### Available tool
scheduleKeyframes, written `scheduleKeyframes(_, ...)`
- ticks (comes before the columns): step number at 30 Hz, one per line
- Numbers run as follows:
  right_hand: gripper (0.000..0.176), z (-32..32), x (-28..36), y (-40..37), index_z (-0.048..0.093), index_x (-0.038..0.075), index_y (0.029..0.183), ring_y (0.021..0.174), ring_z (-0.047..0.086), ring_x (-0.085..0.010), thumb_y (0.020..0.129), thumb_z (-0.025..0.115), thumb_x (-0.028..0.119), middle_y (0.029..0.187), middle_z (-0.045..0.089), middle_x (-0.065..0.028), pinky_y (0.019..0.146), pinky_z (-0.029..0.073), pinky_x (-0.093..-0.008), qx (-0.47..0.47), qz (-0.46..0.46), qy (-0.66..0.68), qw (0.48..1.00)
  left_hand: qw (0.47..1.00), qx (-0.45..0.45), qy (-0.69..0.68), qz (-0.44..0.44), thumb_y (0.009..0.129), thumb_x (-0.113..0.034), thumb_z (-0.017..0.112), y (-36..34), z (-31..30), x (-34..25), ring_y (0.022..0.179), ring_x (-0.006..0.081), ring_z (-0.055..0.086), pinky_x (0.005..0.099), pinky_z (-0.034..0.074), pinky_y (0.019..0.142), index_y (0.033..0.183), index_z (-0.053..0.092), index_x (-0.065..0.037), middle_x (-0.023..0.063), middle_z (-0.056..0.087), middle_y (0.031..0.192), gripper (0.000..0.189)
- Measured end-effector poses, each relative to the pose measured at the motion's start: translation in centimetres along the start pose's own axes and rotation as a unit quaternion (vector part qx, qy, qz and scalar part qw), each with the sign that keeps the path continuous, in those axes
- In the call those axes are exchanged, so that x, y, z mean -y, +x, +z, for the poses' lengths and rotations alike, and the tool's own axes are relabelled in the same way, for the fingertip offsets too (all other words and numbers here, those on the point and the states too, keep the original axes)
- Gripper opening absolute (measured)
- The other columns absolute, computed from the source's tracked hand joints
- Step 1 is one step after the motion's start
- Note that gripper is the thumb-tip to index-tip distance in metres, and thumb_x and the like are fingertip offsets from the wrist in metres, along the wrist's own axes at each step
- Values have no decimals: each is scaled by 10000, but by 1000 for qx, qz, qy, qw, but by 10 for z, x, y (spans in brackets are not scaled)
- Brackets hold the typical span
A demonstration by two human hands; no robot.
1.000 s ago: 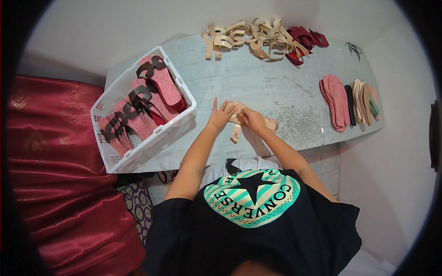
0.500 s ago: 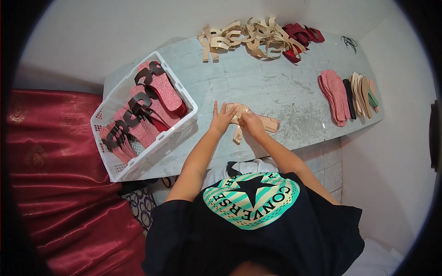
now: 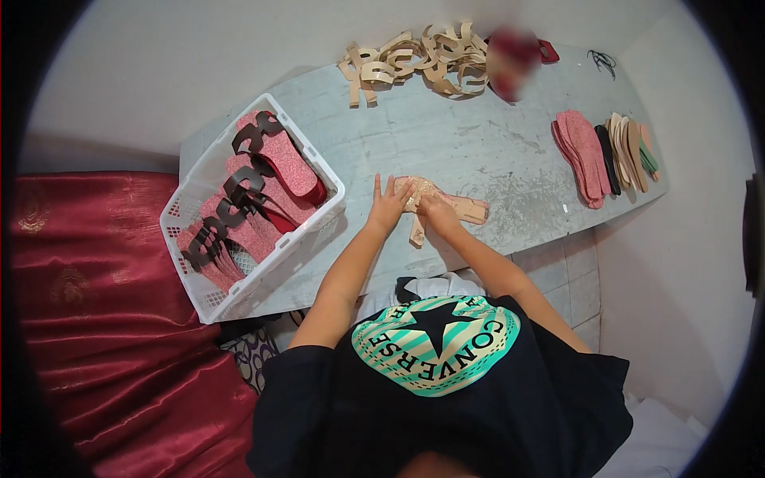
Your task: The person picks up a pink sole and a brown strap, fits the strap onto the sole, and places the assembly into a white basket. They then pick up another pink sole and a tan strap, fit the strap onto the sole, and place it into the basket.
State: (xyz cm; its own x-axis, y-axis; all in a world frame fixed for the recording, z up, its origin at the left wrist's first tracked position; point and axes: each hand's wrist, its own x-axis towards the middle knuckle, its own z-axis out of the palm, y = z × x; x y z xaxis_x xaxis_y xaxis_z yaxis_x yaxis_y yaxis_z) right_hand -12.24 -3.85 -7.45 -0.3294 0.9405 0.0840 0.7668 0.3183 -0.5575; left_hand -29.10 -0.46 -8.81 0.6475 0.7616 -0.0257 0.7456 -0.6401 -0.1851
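On the table in front of me lies a flat, pale tan sandal sole [image 3: 472, 210] with a pinkish edge. A tan strap piece [image 3: 417, 231] crosses it, one end sticking out toward me. My left hand [image 3: 387, 207] rests with fingers spread, its fingertips pressing on the sole's left end. Closed fingers of my right hand [image 3: 437, 210] press down on the middle of the sole, by the strap. Whatever these fingers hold, if anything, is hidden under them.
A white plastic basket [image 3: 263, 275] at left holds pink soles with dark brown straps. Tan strap pieces [image 3: 382, 70] pile up at the back, beside blurred red pieces [image 3: 512, 64]. Pink soles [image 3: 582, 159] and stacked insoles [image 3: 627, 153] lie at right. Red satin cloth [image 3: 88, 319] hangs at left.
The view has shifted slightly. Both hands stay on the sole in nearly the same pose; my right hand's fingers have moved only a little.
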Motion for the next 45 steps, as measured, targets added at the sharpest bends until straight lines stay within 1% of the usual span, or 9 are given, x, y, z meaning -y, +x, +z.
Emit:
scheduleKeyframes(5,108,5,1,0,545,14,818,911,559,-307,737,534,84,956,578,-155,836,427,-382,-14,-19,-28,999,999,0,-34,-3,803,-389,504,0,-2,0,1261,321,306,670,83,987,1347,328,-212,-44,275,1411,598)
scheduleKeyframes(8,118,4,6,1,550,14,835,941,556,-311,746,523,86,980,578,-162,881,410,-381,27,12,-29,999,999,0,-36,0,803,-380,503,0,-3,0,1276,306,286,672,84,986,1343,335,-203,-38,273,1413,592)
scheduleKeyframes(11,178,7,5,0,565,0,896,985,550,-312,752,513,92,1051,570,-180,913,400,-380,38,-10,-73,997,998,-29,61,15,804,-358,503,-1,6,0,1304,265,242,671,82,987,1341,336,-187,-30,272,1414,588)
scheduleKeyframes(13,261,12,5,-3,568,-21,979,1039,531,-305,749,504,87,1120,548,-196,949,376,-392,8,-43,-137,990,998,-27,53,16,804,-348,504,-1,3,0,1314,241,222,669,82,989,1341,336,-181,-27,272,1414,587)
scheduleKeyframes(19,347,20,-7,-12,546,-29,1071,1121,484,-279,744,483,70,1163,532,-186,1000,319,-418,-12,-72,-135,988,999,-38,11,16,810,-333,498,-2,8,0,1326,190,196,627,103,1014,1343,331,-164,-25,261,1422,583)
scheduleKeyframes(28,376,14,-12,-21,512,1,1123,1162,433,-267,766,517,120,1178,493,-150,1013,246,-505,-36,-105,-128,985,999,-31,-18,41,807,-344,489,-1,2,6,1318,172,217,589,123,1031,1341,333,-156,-45,266,1419,587)
scheduleKeyframes(32,367,10,-14,-20,510,12,1127,1170,421,-266,780,511,131,1182,477,-137,1013,242,-506,5,-100,-136,986,994,-56,0,89,785,-361,503,-1,-1,11,1302,139,251,567,121,1045,1321,368,-158,-48,305,1399,589)
scheduleKeyframes(38,372,9,-17,-22,489,15,1151,1202,386,-251,810,471,162,1205,462,-132,1020,216,-504,12,-117,-138,983,993,-79,-34,86,766,-359,537,0,7,13,1285,140,289,555,115,1053,1297,402,-163,-44,366,1359,582)
scheduleKeyframes(45,475,-10,-13,-25,450,17,1189,1223,356,-266,758,548,192,1238,419,-128,1018,211,-522,58,-120,-128,983,994,-77,7,76,760,-357,550,-1,11,10,1276,171,308,586,119,1036,1298,400,-168,-34,385,1343,589)
